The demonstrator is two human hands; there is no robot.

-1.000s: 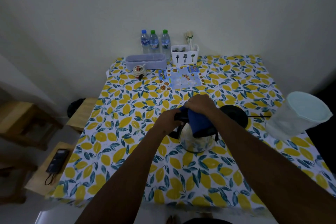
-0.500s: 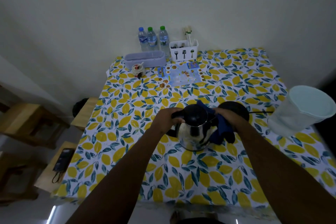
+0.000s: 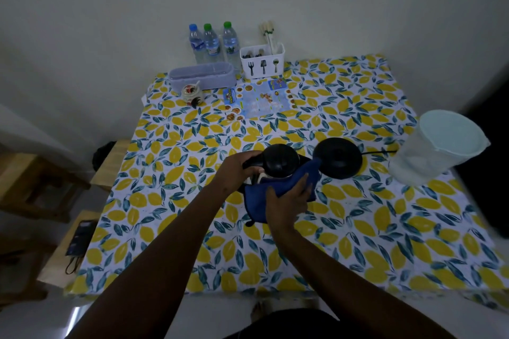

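Kettle (image 3: 281, 164): steel body with a black lid, upright on the desk (image 3: 385, 215) near its middle, just left of its round black base (image 3: 338, 158) and off it.
Left hand (image 3: 237, 170): fingers curled round the kettle's black handle, grasping it from the left.
Right hand (image 3: 286, 201): fingers laid fairly flat, not clenched, pressing the blue cloth (image 3: 256, 203) against the near side of the kettle.
Blue cloth: draped over the kettle's front, one corner reaching toward the base.
Far edge: three water bottles (image 3: 212, 41), a white cutlery holder (image 3: 261, 62), a lilac box (image 3: 202, 77).
Right edge: a pale plastic jug (image 3: 440, 151).
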